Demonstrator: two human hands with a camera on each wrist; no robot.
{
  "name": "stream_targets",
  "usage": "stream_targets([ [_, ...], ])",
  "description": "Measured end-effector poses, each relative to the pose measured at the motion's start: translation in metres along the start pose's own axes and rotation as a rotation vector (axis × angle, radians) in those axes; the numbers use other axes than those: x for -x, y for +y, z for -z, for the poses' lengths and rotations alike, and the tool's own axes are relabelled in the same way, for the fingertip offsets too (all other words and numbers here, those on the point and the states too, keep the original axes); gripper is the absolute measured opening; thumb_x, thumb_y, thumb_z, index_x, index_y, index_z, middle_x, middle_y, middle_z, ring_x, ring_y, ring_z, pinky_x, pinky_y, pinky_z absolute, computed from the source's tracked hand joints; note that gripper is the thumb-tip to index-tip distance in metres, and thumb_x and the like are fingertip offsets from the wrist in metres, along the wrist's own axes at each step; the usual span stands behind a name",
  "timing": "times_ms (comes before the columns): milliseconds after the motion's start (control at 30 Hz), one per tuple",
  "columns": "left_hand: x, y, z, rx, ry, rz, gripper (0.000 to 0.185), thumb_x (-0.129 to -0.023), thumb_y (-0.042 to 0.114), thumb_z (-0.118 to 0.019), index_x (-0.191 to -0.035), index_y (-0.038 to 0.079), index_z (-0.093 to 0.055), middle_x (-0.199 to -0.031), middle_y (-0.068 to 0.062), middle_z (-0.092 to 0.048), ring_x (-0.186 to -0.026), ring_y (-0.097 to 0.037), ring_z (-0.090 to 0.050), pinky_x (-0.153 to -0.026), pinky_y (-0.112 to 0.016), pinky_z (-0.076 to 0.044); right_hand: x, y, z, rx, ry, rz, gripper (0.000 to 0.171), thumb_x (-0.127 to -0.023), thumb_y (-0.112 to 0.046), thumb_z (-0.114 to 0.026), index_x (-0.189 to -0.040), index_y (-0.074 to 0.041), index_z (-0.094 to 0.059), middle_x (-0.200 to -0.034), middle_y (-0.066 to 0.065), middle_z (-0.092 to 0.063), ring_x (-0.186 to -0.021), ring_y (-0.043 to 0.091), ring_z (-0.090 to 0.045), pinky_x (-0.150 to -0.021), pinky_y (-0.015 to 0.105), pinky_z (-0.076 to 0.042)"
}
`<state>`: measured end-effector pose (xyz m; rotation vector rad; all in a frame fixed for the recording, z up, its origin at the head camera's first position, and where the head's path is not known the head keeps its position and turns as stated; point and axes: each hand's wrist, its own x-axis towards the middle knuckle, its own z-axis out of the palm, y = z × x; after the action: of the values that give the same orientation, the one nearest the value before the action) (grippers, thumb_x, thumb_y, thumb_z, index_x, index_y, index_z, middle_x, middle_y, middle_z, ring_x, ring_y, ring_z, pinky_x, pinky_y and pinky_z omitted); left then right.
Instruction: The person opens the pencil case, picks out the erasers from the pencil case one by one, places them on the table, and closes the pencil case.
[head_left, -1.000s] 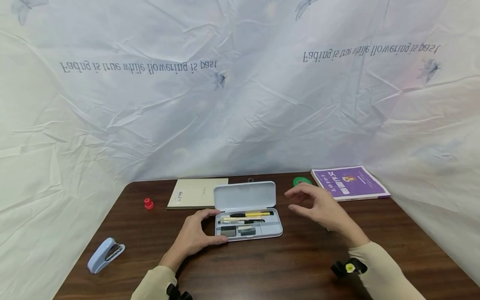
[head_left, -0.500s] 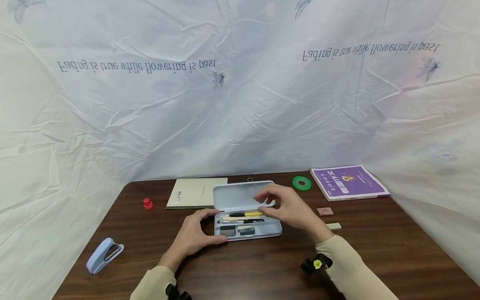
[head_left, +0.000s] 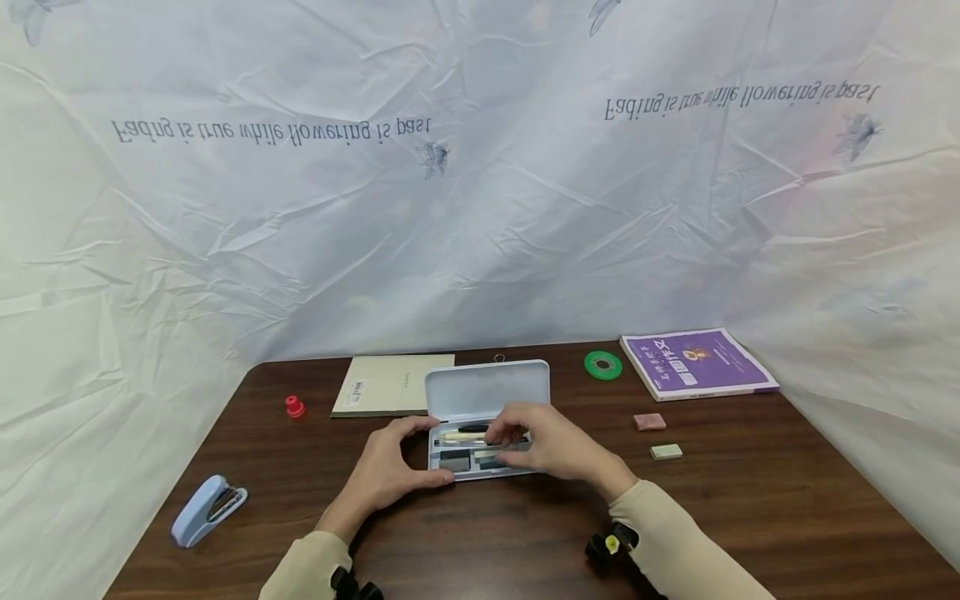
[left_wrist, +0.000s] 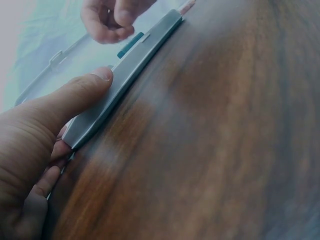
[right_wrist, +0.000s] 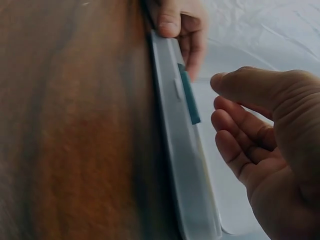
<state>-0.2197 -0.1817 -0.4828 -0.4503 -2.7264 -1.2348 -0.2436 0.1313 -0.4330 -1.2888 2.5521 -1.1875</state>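
A pale blue pencil case [head_left: 487,387] lies open in the middle of the brown table [head_left: 525,533], its lid standing back. The tray holds pens [head_left: 459,436] and dark erasers [head_left: 455,459]. My left hand [head_left: 386,471] grips the case's left end, thumb on the front wall [left_wrist: 125,75] and fingers behind. My right hand [head_left: 551,446] reaches over the tray from the right, its fingertips above the pens. In the right wrist view its thumb and loosely bent fingers [right_wrist: 240,125] stand apart with nothing between them, above the case's rim [right_wrist: 182,150].
A beige notebook [head_left: 393,383] lies behind the case, with a red knob [head_left: 295,406] left of it. A light blue stapler [head_left: 208,508] sits front left. A green tape roll [head_left: 603,364], a purple book [head_left: 697,364] and two small erasers [head_left: 649,422] [head_left: 666,452] lie at the right.
My right hand has swung left and down from beside the case to over its tray, uncovering the two small erasers. The left hand and the case have stayed put.
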Motion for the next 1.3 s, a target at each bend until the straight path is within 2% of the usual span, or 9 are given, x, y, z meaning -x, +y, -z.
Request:
stream_targets([
  [200, -0.001, 0.000, 0.000, 0.001, -0.006, 0.005, 0.083, -0.069, 0.060, -0.104, -0.139, 0.026, -0.075, -0.138, 0.008, -0.074, -0.136, -0.019, -0.065, -0.118, -0.051, -0.051, -0.002, 0.000, -0.007, 0.054, -0.065, -0.020, 0.020, -0.098, -0.004, -0.085, -0.113, -0.016, -0.081, -0.109, -0.005, -0.075, -0.098, 0.008, -0.071, -0.089, 0.032, -0.064],
  [567, -0.001, 0.000, 0.001, 0.002, -0.010, 0.011, 0.084, -0.069, 0.061, -0.104, -0.140, 0.025, -0.074, -0.139, 0.008, -0.073, -0.136, -0.020, -0.065, -0.118, -0.052, -0.050, -0.002, -0.001, -0.009, 0.140, -0.085, -0.008, 0.019, -0.101, -0.005, -0.081, -0.115, -0.018, -0.083, -0.111, -0.010, -0.073, -0.095, 0.010, -0.067, -0.085, 0.031, -0.060],
  [833, -0.001, 0.001, 0.001, 0.000, -0.008, 0.004, 0.084, -0.069, 0.060, -0.104, -0.139, 0.025, -0.075, -0.138, 0.008, -0.074, -0.135, -0.020, -0.066, -0.118, -0.052, -0.050, -0.002, -0.005, -0.002, 0.094, -0.037, -0.029, 0.022, -0.099, -0.003, -0.081, -0.113, -0.021, -0.082, -0.108, -0.012, -0.072, -0.097, 0.007, -0.068, -0.087, 0.033, -0.061],
  [1133, 0.000, 0.000, 0.001, -0.006, -0.003, 0.007, 0.084, -0.068, 0.060, -0.105, -0.139, 0.026, -0.075, -0.138, 0.008, -0.074, -0.135, -0.020, -0.066, -0.118, -0.051, -0.051, 0.002, -0.011, 0.018, 0.066, 0.046, 0.034, 0.025, -0.097, 0.001, -0.079, -0.113, -0.019, -0.080, -0.109, -0.008, -0.075, -0.097, 0.009, -0.069, -0.086, 0.032, -0.063],
  [1300, 0.000, 0.000, 0.001, -0.004, -0.003, 0.009, 0.084, -0.069, 0.060, -0.105, -0.139, 0.026, -0.075, -0.138, 0.008, -0.074, -0.136, -0.020, -0.065, -0.118, -0.052, -0.050, 0.007, -0.012, 0.032, 0.068, 0.094, 0.017, 0.027, -0.098, 0.002, -0.079, -0.113, -0.021, -0.080, -0.108, -0.010, -0.073, -0.096, 0.008, -0.068, -0.085, 0.041, -0.064],
])
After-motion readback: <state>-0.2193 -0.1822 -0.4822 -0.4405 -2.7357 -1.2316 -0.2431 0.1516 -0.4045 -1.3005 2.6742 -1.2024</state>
